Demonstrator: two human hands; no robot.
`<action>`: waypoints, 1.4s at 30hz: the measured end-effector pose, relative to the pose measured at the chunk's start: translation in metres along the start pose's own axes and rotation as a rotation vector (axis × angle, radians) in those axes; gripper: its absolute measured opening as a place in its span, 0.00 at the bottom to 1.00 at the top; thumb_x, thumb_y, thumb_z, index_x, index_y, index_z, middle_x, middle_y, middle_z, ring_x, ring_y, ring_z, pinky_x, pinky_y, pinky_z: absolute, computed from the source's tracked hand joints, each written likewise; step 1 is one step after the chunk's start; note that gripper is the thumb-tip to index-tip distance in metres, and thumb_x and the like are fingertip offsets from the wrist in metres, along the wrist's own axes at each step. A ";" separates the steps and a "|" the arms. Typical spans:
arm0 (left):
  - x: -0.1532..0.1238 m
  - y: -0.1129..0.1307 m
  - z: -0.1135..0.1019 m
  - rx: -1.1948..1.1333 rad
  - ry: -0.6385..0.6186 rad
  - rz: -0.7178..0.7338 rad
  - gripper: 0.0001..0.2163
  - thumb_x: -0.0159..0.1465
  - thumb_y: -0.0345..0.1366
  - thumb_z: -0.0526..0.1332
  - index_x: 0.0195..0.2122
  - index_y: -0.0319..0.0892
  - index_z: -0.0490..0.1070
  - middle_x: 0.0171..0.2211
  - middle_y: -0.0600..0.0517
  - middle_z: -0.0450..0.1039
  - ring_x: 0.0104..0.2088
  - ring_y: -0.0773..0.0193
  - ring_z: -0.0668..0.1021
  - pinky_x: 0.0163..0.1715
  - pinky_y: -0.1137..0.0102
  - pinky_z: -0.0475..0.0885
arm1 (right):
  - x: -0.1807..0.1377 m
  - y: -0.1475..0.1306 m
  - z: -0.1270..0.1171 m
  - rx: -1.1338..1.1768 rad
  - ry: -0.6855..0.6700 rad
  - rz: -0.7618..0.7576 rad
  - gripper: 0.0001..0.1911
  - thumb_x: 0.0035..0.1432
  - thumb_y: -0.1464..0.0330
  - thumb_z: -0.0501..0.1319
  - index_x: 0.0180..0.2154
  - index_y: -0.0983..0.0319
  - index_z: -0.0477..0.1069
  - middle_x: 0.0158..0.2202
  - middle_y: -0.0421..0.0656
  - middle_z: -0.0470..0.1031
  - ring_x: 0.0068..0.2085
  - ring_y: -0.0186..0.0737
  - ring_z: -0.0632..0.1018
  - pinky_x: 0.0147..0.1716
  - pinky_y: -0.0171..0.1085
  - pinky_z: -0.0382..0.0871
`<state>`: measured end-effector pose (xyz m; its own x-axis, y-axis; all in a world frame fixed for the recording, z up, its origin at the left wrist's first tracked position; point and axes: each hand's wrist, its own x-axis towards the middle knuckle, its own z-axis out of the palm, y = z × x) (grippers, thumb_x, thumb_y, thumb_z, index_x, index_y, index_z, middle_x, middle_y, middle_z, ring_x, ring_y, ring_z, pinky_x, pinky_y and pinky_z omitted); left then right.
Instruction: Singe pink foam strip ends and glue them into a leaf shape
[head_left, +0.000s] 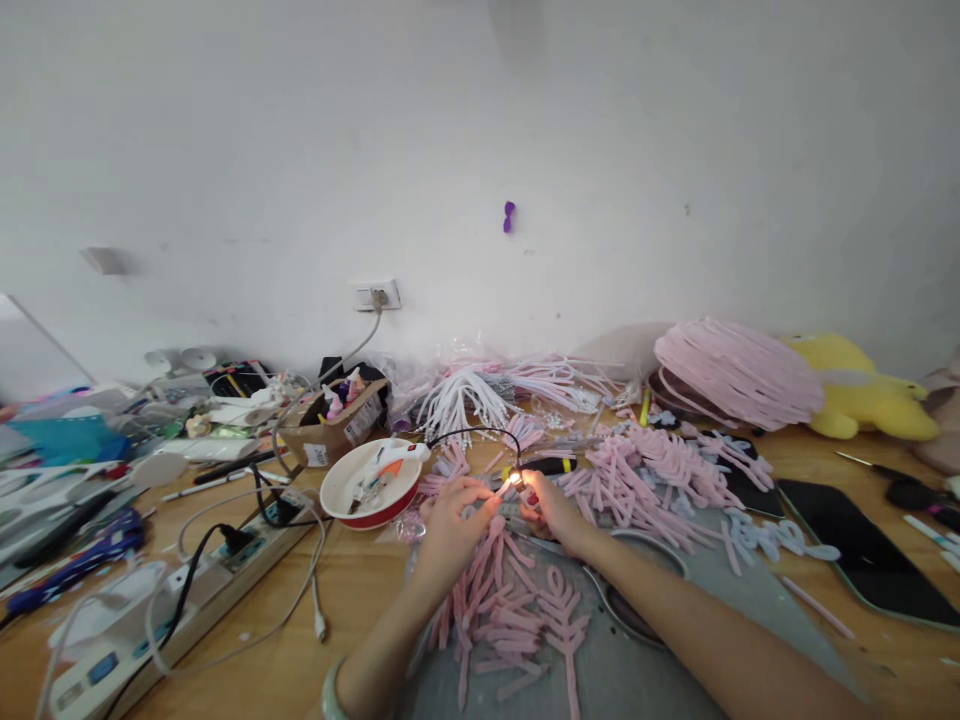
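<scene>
My left hand (452,522) pinches a short pink pipe-cleaner piece (503,490), its tip at a small bright flame (514,479). Close against it, my right hand (553,512) is closed round a lighter (531,497), mostly hidden by the fingers. Beneath my hands, loose pink pipe-cleaner pieces (510,635) lie on a grey mat (720,620). A leaf-shaped pink pipe-cleaner sprig (564,625) rests to their right. Scissors (651,541) lie partly under my right forearm.
A red-rimmed white bowl (334,492) holds a glue gun (405,457). At left, a power strip (161,635) carries tangled cables. Pink pipe-cleaner stems (637,470) pile up at right, near a black phone (862,545) and a yellow plush toy (851,385).
</scene>
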<state>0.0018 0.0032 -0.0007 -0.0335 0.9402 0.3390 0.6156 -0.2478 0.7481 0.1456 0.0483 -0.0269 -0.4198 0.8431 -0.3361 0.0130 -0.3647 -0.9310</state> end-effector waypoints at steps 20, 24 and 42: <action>0.003 -0.004 0.001 -0.238 -0.097 -0.069 0.11 0.54 0.38 0.53 0.22 0.40 0.72 0.25 0.52 0.72 0.30 0.63 0.72 0.32 0.71 0.66 | -0.003 -0.001 0.001 -0.036 -0.008 -0.030 0.27 0.58 0.58 0.37 0.11 0.61 0.48 0.07 0.33 0.43 0.11 0.26 0.46 0.12 0.30 0.37; 0.002 -0.006 0.001 -0.349 -0.132 -0.151 0.12 0.54 0.40 0.54 0.22 0.39 0.73 0.22 0.54 0.70 0.27 0.64 0.71 0.28 0.72 0.65 | -0.002 0.000 0.000 -0.028 -0.031 -0.039 0.27 0.58 0.58 0.36 0.11 0.60 0.47 0.08 0.33 0.43 0.11 0.26 0.46 0.12 0.31 0.37; -0.003 0.005 0.001 -0.550 -0.189 -0.317 0.11 0.51 0.40 0.55 0.22 0.40 0.72 0.26 0.52 0.74 0.31 0.62 0.73 0.35 0.70 0.66 | -0.006 -0.004 0.003 0.105 -0.036 -0.043 0.19 0.57 0.59 0.39 0.20 0.60 0.53 0.10 0.32 0.48 0.12 0.27 0.46 0.12 0.29 0.37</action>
<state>0.0054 -0.0005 0.0014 0.0226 0.9996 -0.0138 0.1048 0.0114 0.9944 0.1455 0.0436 -0.0207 -0.4499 0.8449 -0.2892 -0.1002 -0.3696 -0.9238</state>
